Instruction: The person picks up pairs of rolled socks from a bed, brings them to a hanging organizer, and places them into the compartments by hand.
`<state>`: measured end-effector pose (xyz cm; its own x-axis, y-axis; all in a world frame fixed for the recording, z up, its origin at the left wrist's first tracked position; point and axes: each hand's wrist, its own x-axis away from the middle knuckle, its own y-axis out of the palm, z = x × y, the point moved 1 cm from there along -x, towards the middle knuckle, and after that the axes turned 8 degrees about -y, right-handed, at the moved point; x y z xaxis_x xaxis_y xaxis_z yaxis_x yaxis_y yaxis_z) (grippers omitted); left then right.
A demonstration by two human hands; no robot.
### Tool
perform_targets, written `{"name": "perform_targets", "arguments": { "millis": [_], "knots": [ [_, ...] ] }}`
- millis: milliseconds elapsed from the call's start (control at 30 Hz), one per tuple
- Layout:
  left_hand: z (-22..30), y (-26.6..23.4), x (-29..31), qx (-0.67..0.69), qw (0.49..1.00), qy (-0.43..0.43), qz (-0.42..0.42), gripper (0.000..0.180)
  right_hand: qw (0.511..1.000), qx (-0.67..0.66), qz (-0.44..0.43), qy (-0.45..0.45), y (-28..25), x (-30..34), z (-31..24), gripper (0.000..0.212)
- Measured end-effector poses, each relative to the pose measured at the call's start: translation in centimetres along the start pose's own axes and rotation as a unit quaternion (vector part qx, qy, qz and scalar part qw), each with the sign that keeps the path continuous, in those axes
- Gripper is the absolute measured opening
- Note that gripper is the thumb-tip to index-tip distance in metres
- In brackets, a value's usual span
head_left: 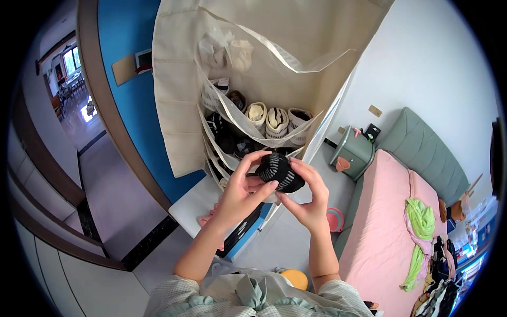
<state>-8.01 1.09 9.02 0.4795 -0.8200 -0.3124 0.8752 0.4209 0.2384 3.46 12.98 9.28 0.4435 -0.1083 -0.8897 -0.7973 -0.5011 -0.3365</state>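
Between my two hands is a rolled black sock with grey stripes (279, 172). My left hand (248, 182) grips its left side, thumb in front and fingers behind. My right hand (308, 191) pinches it from the right, with fingers on top and thumb below. Just beyond hangs a beige fabric organizer (177, 105) with sheer mesh pockets. One pocket holds a row of rolled socks, among them a cream-and-black one (277, 122) and a cream one (256, 114). Darker rolled socks (226, 142) fill the pocket below. White bundles (240, 55) sit in an upper pocket.
A white surface (193, 203) with pink cloth stands below the organizer. At right are a pink bed (380, 216) with a green cloth (421, 219), a green nightstand (353, 150) and a pink basin (335, 219). A doorway opens onto a hall (119, 185) at left.
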Motion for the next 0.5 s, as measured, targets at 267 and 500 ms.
{"name": "perform_targets", "arguments": {
  "millis": [267,500],
  "knots": [
    [4.5,-2.2,-4.1,-0.099,0.99,0.096,-0.036,0.037,0.996,0.057,0.062,-0.029,-0.8,-4.9,-0.7,0.057],
    [8.7,-2.7,-9.2,-0.111,0.988,0.049,-0.094,0.031,0.991,0.046,0.123,-0.005,-3.1,-12.3,-2.3,0.056]
  ]
}}
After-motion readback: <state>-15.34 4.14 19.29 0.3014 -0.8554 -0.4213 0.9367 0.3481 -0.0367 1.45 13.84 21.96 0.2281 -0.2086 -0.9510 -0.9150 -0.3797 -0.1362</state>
